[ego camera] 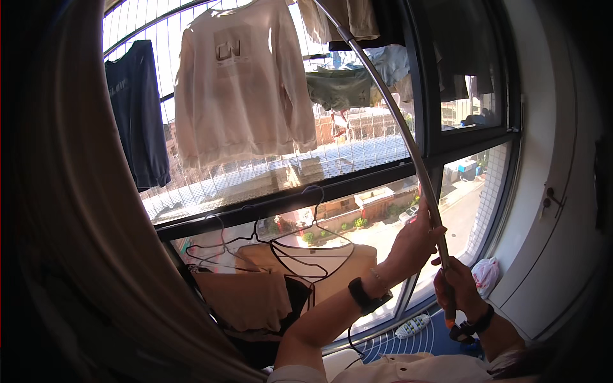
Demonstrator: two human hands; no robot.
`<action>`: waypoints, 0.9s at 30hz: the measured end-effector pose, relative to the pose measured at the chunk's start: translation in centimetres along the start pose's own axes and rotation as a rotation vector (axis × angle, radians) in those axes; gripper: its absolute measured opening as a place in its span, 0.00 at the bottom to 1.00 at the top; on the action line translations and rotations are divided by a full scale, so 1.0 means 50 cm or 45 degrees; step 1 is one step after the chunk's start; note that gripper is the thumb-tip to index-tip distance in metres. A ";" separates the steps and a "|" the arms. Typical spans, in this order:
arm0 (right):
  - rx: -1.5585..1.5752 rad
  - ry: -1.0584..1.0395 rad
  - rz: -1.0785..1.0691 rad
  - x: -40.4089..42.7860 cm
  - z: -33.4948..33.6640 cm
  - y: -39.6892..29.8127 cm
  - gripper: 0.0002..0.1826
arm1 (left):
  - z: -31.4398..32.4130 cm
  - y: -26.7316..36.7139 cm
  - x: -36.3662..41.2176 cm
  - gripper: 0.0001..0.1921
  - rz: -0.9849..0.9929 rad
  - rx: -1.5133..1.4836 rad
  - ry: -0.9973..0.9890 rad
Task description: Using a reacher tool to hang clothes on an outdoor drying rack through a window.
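Both my hands are on a long metal pole (387,91), which runs up through the open window among the hanging laundry. My left hand (416,239) holds it near the middle of the view, and my right hand (457,285) is closed around its lower part just below. The pole's top end is out of view. Beyond the window frame hang a beige sweatshirt (244,91), a dark blue long-sleeved top (136,115) and green shorts (342,86). Left of my left forearm, several wire hangers (313,225) hook on the dark window rail (287,196).
Folded-over tan cloth (244,297) hangs below the hangers. A curtain (91,191) covers the left side. At the right are a white door (550,249) with a lever handle and a white plastic bag (486,275). A patterned slipper-like object (413,326) lies low by the window.
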State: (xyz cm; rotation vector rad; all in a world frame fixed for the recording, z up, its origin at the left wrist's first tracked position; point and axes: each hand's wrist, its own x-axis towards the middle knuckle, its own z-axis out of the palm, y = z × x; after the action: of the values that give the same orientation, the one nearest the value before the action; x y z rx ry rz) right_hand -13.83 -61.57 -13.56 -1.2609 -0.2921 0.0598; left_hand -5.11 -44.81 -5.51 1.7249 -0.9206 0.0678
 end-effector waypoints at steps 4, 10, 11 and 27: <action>0.083 -0.057 0.020 0.005 -0.007 0.012 0.18 | 0.002 -0.006 -0.006 0.27 0.015 0.057 0.023; 0.221 -0.168 0.134 -0.013 -0.013 0.042 0.16 | 0.027 -0.003 -0.044 0.30 0.004 0.276 0.133; 0.257 -0.180 0.153 -0.017 -0.017 0.046 0.16 | 0.031 -0.004 -0.048 0.30 0.022 0.288 0.143; -0.193 0.198 0.293 -0.091 -0.086 0.233 0.07 | 0.107 -0.130 -0.132 0.31 -0.243 0.319 -0.174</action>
State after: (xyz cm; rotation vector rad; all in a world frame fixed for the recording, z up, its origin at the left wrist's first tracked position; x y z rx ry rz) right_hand -15.78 -62.90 -26.60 -1.4371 -0.0164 0.1383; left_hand -7.87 -45.30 -15.83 2.0638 -0.8699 -0.0647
